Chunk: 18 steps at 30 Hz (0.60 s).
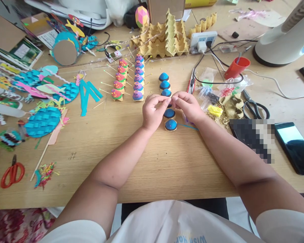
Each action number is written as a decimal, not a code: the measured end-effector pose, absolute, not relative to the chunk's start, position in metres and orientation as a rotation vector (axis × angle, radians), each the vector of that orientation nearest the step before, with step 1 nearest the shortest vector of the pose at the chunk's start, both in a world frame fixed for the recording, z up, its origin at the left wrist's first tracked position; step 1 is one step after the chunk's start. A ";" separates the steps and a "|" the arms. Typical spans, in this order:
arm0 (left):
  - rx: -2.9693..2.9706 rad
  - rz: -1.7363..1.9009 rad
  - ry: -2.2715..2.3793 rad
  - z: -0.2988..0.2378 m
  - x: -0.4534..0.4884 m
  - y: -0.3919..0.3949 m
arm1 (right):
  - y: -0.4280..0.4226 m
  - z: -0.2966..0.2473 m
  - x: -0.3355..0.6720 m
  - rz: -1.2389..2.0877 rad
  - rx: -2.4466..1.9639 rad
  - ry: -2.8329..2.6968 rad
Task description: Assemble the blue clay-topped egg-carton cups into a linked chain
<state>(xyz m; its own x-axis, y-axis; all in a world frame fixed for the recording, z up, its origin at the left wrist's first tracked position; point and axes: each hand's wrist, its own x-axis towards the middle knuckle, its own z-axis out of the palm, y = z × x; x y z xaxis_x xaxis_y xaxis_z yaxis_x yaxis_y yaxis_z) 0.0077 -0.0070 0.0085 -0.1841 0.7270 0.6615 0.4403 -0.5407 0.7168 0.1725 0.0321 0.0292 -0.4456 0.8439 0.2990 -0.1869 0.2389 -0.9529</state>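
Note:
My left hand [153, 110] and my right hand [188, 106] meet fingertip to fingertip, both pinched. Whatever lies between the fingers is too small to make out. Just below them runs a row of egg-carton cups topped with blue clay domes [170, 113] with dark rims; my fingers hide part of its middle. To the left stand two finished-looking carton rows, one of red, green and purple clay [120, 77], the other of purple, blue and orange clay [138, 86]. Thin sticks with pale tips poke out of both.
At right are a red cutter [191, 82], yellow clay [215, 110], a red cup [236, 67], black scissors [255, 106] and a phone [295, 146]. Egg trays [155, 44] and a power strip [204, 37] stand behind. Woven blue paper crafts [43, 122] and orange-handled scissors [12, 173] lie left.

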 end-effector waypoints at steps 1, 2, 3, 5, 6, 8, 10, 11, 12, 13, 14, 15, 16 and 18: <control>1.845 1.792 1.374 0.008 0.008 -0.007 | 0.032 0.029 0.173 1.383 -0.639 -1.577; 1.855 1.787 1.387 0.008 0.008 -0.007 | 0.032 0.029 0.173 1.387 -0.641 -1.578; 1.863 1.778 1.397 0.008 0.008 -0.007 | 0.032 0.029 0.173 1.393 -0.639 -1.575; 1.861 1.759 1.404 0.007 0.007 -0.006 | 0.033 0.028 0.173 1.403 -0.638 -1.553; 1.846 1.748 1.401 0.006 0.007 -0.006 | 0.033 0.027 0.173 1.407 -0.640 -1.541; 1.799 1.726 1.387 0.005 0.006 -0.006 | 0.034 0.026 0.173 1.410 -0.644 -1.520; 1.763 1.715 1.364 0.005 0.006 -0.006 | 0.035 0.026 0.173 1.410 -0.643 -1.508; 1.760 1.713 1.355 0.005 0.006 -0.006 | 0.035 0.026 0.173 1.411 -0.642 -1.507; 1.767 1.714 1.349 0.005 0.006 -0.006 | 0.035 0.026 0.172 1.413 -0.642 -1.506; 1.782 1.716 1.347 0.006 0.006 -0.005 | 0.035 0.026 0.172 1.416 -0.643 -1.505; 1.801 1.718 1.344 0.006 0.007 -0.005 | 0.035 0.027 0.172 1.419 -0.643 -1.503; 1.818 1.723 1.341 0.006 0.007 -0.005 | 0.035 0.027 0.172 1.420 -0.643 -1.500; 1.829 1.731 1.335 0.007 0.007 -0.005 | 0.034 0.028 0.172 1.420 -0.643 -1.498; 1.834 1.746 1.320 0.007 0.008 -0.005 | 0.033 0.028 0.172 1.415 -0.644 -1.505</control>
